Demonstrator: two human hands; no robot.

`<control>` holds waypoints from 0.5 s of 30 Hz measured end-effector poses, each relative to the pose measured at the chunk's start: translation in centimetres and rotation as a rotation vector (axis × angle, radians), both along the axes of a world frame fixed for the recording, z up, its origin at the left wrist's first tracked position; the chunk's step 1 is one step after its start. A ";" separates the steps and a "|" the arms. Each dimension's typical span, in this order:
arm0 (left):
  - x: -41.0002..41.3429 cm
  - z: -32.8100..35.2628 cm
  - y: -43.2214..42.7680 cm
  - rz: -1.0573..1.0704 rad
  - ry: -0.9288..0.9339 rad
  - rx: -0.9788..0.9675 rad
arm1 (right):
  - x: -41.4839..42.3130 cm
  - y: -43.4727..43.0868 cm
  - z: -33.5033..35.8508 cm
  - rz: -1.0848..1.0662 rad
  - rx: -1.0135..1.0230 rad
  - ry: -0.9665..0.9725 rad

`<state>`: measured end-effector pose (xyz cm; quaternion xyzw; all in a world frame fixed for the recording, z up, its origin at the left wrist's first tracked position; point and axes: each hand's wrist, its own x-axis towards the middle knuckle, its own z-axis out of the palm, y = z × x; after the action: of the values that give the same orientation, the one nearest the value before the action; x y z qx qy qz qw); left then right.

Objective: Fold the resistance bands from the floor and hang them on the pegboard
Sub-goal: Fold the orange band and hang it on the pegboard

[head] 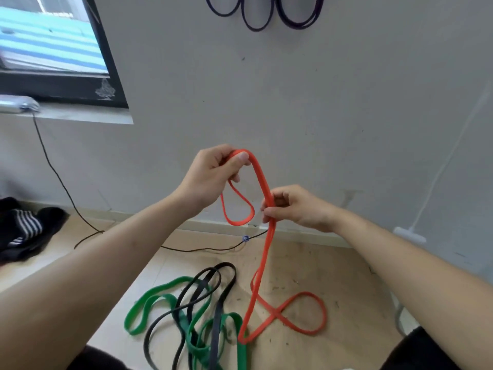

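Both hands are raised in front of a pale, scuffed wall [320, 102] and are held a little apart, each clamped on the orange band [259, 174]. The top fold of this flat, matte rubber strip is pinched by the left hand [213, 177] between thumb and curled fingers, and a small teardrop loop is left hanging just beneath that hand. Lower on the orange band, its two parallel strands are gripped together by the right hand [296, 206], with the fingers curled round them. From that grip the strands are draped down to the light wooden floor [306, 263], where the tail is laid in a figure-of-eight.

Left of the orange band's floor end, a wide green band [232, 316] and a narrower black band [216, 324] are tangled in overlapping loops, the green one touching the orange tip. High above the orange band, dark purple bands [257, 28] are seen as rounded loops against the wall, cut off by the frame edge. Behind the orange band, a thin black cable [61, 182] is trailed down the wall and along the floor. Far to the left, dark striped fabric [24, 231] is heaped.
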<state>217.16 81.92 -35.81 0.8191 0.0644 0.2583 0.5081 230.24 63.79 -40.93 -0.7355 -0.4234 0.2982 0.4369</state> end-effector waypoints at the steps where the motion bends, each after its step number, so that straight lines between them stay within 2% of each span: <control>1: -0.2 0.2 0.3 0.017 -0.023 -0.031 | 0.1 0.1 -0.3 -0.001 -0.008 0.014; 8: -1.1 1.7 2.9 0.138 -0.165 -0.207 | -0.4 0.6 -4.2 0.095 -0.215 -0.046; 12: -1.9 1.0 4.7 0.159 -0.090 -0.198 | 0.4 0.3 -4.4 0.038 -0.234 0.004; 15: -2.5 0.2 6.3 0.176 0.014 -0.232 | 1.1 -0.2 -2.4 -0.016 -0.174 0.014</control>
<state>214.68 88.17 -35.63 0.7479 0.1687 0.2870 0.5744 231.32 63.63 -43.33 -0.7720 -0.3868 0.3355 0.3767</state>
